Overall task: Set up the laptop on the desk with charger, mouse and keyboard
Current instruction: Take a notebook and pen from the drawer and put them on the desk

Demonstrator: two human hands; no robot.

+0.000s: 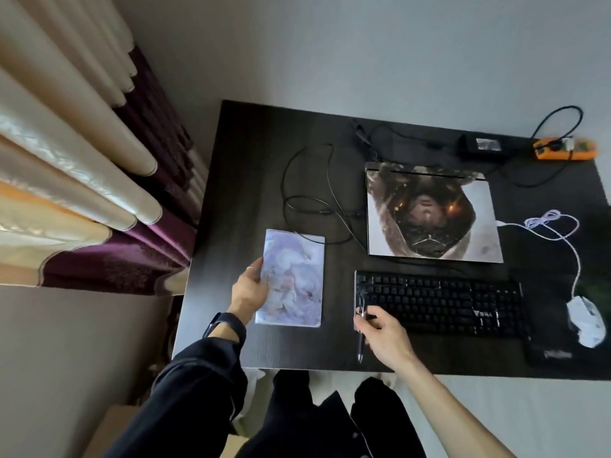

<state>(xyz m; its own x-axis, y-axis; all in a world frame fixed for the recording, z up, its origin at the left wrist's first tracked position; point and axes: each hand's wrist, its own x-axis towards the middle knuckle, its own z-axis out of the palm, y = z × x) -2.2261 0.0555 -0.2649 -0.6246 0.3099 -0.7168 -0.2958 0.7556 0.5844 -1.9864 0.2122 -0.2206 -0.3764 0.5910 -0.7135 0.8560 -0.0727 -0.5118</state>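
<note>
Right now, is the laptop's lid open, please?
No, the laptop lies closed on the desk, its decorated lid facing up.

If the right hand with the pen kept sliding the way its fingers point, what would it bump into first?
Most likely the keyboard. The right hand, holding a pen, points up and left at the keyboard's near-left corner, nearly touching it; height above the desk is unclear.

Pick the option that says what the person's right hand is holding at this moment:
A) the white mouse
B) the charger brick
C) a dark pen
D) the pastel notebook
C: the right hand grips a dark pen by the keyboard's near-left corner, while the white mouse lies untouched far right and the left hand holds the pastel notebook.
</note>
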